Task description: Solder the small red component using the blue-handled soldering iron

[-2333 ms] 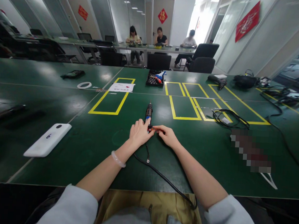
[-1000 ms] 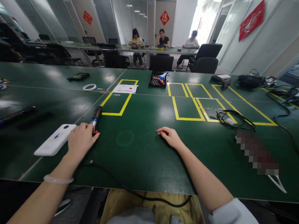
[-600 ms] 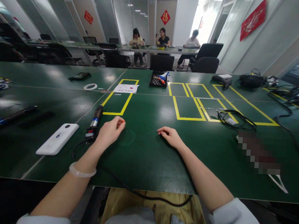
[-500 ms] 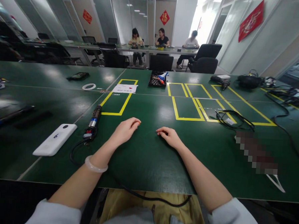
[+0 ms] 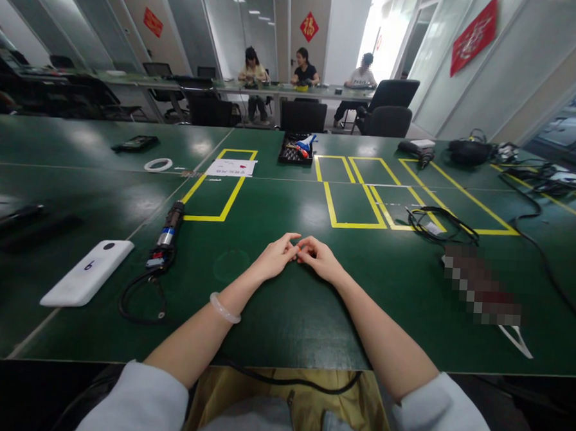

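My left hand (image 5: pixel 275 256) and my right hand (image 5: pixel 320 258) meet over the middle of the green table (image 5: pixel 282 318), their fingertips touching. Between them shows a speck of orange-red (image 5: pixel 296 248), too small to name. The left fingers are bent around it, with the index finger stretched over the top. On the right side, thumb and fingers are pinched together at the same spot. A pale bangle (image 5: pixel 225 308) circles my left wrist.
To the left lie a white device marked 6 (image 5: pixel 88 273) and a dark cylindrical tool (image 5: pixel 166 235) with a cable. A black tray (image 5: pixel 295 158) holds small items at the back. Coiled black cable (image 5: pixel 442 225) lies right. Several people sit beyond.
My hands were apart and have come together, the left moving right and the right closing in. The orange speck at my left fingertips is now between both hands. The view has shifted slightly.
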Action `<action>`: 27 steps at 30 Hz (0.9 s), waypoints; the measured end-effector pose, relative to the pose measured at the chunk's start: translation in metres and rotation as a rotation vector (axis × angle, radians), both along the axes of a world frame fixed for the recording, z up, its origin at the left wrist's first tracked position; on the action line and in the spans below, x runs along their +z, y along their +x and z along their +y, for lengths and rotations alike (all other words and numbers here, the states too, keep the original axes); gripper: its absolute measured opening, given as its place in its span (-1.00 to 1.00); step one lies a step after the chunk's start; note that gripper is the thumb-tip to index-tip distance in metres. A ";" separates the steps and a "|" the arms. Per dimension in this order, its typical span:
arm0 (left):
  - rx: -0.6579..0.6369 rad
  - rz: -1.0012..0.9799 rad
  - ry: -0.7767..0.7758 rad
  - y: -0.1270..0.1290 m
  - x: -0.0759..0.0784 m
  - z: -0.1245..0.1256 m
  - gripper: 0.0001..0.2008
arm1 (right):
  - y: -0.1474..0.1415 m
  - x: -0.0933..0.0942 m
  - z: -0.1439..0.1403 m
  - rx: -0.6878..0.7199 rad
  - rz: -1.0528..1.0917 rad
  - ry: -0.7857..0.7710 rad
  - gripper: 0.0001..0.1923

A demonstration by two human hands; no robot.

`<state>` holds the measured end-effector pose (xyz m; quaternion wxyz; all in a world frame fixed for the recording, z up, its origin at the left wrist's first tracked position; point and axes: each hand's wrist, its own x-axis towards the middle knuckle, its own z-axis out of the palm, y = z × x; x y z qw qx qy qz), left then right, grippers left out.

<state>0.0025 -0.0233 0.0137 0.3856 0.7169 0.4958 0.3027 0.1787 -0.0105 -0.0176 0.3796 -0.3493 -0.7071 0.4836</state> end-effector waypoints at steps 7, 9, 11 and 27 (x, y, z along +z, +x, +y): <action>0.049 -0.253 -0.145 -0.006 -0.010 0.006 -0.74 | -0.001 -0.002 0.001 -0.075 0.026 0.032 -0.75; 0.042 -0.238 -0.077 -0.007 -0.009 0.005 -0.75 | -0.002 -0.002 0.001 -0.110 0.044 0.020 -0.74; 0.038 -0.200 -0.019 -0.008 -0.006 0.002 -0.77 | -0.002 -0.001 0.001 -0.135 0.050 0.003 -0.74; -0.022 0.163 0.195 -0.036 0.020 -0.006 -0.52 | -0.003 -0.001 0.001 -0.106 -0.002 0.029 -0.79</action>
